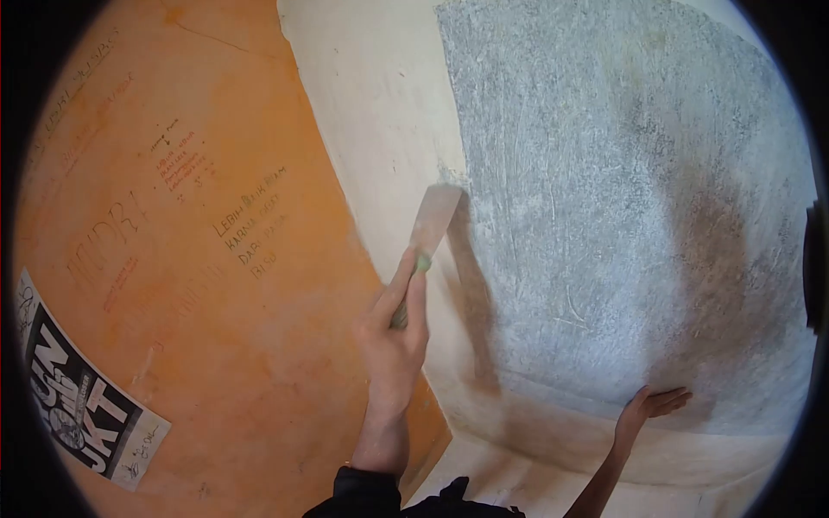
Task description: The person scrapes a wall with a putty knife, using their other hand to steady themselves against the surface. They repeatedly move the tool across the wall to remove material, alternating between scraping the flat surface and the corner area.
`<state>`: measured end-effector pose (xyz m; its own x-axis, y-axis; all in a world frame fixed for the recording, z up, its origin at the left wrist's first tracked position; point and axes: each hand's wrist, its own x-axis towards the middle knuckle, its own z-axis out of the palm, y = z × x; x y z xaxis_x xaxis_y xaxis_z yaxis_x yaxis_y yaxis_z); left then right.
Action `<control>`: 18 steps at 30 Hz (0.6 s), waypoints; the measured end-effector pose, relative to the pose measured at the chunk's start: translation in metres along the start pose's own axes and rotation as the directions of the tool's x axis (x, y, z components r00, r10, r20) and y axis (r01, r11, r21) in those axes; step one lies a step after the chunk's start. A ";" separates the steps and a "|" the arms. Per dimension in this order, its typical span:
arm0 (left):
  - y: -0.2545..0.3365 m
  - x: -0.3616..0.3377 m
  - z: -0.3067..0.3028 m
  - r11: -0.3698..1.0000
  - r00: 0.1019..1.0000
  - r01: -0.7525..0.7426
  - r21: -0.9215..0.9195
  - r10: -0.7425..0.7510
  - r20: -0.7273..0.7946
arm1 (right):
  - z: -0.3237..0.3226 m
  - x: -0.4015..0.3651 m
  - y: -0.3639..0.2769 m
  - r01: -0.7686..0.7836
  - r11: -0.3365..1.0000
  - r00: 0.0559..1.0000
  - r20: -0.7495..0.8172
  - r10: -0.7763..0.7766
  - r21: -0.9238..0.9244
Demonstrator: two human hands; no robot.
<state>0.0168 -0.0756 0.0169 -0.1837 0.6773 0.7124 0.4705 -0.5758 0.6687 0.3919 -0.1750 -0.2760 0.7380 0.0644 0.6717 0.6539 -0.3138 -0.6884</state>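
My left hand [397, 337] grips the handle of a flat scraper [437, 220], with fingers pointing up along it. The wide end of the blade lies at the border between the smooth white strip [371, 104] and the rough grey-blue patch [553, 173] of the wall. The blade is slightly blurred. Lower right, my right hand [656, 404] rests near the lower part of the grey patch, its fingers stretched out to the right and nothing visible in it.
An orange wall [285, 345] with handwriting fills the left side. A black and white sticker [82, 401] is on it at the lower left. Shadows fall across the grey patch and the white strip. A dark object [813, 268] shows at the right edge.
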 end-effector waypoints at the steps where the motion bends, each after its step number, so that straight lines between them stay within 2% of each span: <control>1: -0.006 -0.007 0.005 1.000 1.000 -0.001 -0.006 0.001 -0.001 | 0.002 0.005 0.002 0.002 1.000 1.000 -0.005 -0.002 0.000; 3: -0.024 -0.011 0.016 0.977 0.977 -0.204 -0.061 0.199 -0.072 | 0.011 0.013 0.002 -0.003 1.000 0.999 -0.040 0.003 0.006; 4: -0.015 0.000 0.022 0.979 0.979 -0.199 -0.051 0.196 -0.064 | 0.009 0.008 0.003 -0.008 1.000 0.999 -0.035 0.008 0.001; 6: 0.016 0.034 0.038 0.945 0.928 -0.326 0.034 0.327 -0.176 | 0.003 -0.001 0.008 -0.003 1.000 1.000 -0.014 0.003 -0.008; 9: 0.047 0.044 0.011 0.965 0.952 -0.251 -0.078 0.232 -0.197 | 0.014 -0.003 0.043 0.019 0.999 0.999 -0.029 -0.021 -0.051; 12: 0.018 0.010 -0.007 0.978 0.963 -0.208 -0.008 0.204 -0.175 | 0.032 -0.008 0.078 0.034 0.995 0.998 -0.047 -0.038 -0.098; 14: 0.010 0.002 0.008 0.977 0.969 -0.202 -0.064 0.191 -0.156 | 0.042 -0.007 0.082 0.032 0.995 0.995 -0.088 -0.041 -0.094; 16: 0.019 0.007 0.024 0.994 0.989 -0.111 -0.002 0.110 -0.096 | 0.037 -0.014 0.086 0.050 0.993 0.994 -0.090 -0.060 -0.107; 17: 0.027 0.006 0.016 0.988 0.990 -0.099 -0.116 0.085 -0.116 | 0.036 -0.017 0.089 0.054 0.992 0.995 -0.081 -0.063 -0.114; 18: 0.035 0.014 0.016 0.986 0.987 -0.111 -0.120 0.096 -0.127 | 0.045 -0.011 0.087 0.056 0.992 0.993 -0.095 -0.066 -0.111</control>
<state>0.0440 -0.0785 0.0470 -0.2459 0.5551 0.7946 0.3810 -0.6984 0.6058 0.4484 -0.1603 -0.3560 0.6740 -0.0048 0.7387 0.6714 -0.4131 -0.6153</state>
